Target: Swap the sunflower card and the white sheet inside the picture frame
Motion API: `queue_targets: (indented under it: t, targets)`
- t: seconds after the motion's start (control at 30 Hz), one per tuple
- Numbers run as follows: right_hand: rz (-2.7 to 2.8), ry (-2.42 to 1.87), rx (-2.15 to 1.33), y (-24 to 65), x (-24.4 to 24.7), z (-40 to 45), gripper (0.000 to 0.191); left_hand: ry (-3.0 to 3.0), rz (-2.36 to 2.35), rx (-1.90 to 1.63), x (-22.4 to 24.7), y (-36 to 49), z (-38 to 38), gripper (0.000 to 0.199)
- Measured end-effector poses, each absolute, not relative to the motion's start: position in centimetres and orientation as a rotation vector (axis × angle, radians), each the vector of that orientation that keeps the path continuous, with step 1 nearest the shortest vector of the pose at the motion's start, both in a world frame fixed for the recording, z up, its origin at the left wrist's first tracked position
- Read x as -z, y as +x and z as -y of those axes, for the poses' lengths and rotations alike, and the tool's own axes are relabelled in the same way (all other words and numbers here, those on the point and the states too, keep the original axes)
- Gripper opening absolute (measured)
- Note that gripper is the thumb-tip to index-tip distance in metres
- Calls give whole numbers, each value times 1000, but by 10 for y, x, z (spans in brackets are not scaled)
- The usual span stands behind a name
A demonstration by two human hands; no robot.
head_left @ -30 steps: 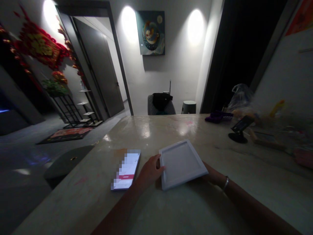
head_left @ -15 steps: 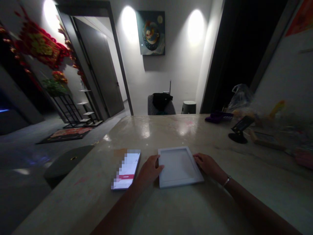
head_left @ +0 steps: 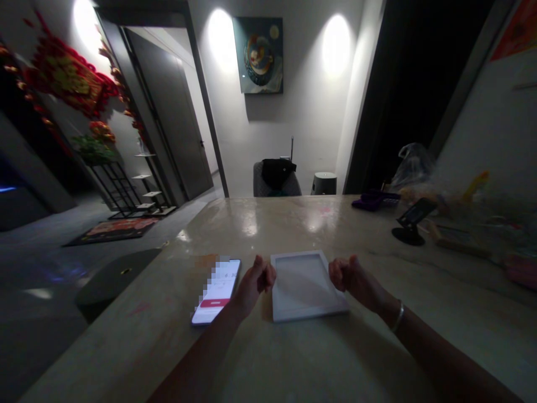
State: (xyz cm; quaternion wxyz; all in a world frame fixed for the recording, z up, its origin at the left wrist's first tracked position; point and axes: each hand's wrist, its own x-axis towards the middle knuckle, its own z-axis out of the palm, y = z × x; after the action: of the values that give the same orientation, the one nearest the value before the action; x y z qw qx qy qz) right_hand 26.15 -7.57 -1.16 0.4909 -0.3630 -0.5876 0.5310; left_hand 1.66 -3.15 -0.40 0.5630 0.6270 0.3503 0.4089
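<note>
A white, shallow square tray or box lid [head_left: 304, 282] with a raised rim lies flat on the table in front of me. At its left edge, my left hand [head_left: 254, 282] is curled into a fist with the thumb up, and I see nothing in it. My right hand [head_left: 356, 280], with a bracelet at the wrist, makes a similar fist by the tray's right edge, also with nothing visible inside. Left of my left hand lies a phone [head_left: 218, 288] with a lit screen, partly pixelated; my forearm is close to its right edge.
The pale, glossy table [head_left: 235, 364] stretches forward. To the right stand a black phone stand [head_left: 413, 224], a purple item [head_left: 373, 200] and a clear plastic bag [head_left: 413, 168]. A chair with a black bag [head_left: 277, 172] is beyond the far edge; a dark stool [head_left: 113, 280] is at left.
Both hands have let go of the tray's side edges and closed into fists with thumbs up. The tray and phone stay where they were.
</note>
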Motion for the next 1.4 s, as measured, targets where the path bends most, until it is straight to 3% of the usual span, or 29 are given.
queue_targets:
  t: [0.67, 0.9, 1.03, 1.4]
  targets:
    - [1322, -1018, -1396, 251, 37, 69, 49, 1370, -936, -835, 25, 18, 33, 61]
    - [2019, -1214, -944, 238, 17, 86, 24, 1401, -1047, -879, 25, 21, 25, 46]
    - [2355, -1132, -717, 232, 14, 94, 27, 1449, -1089, -876, 28, 24, 20, 39]
    - [2223, -1155, -468, 232, 26, 87, 11, 1374, -1225, -1054, 22, 24, 22, 34]
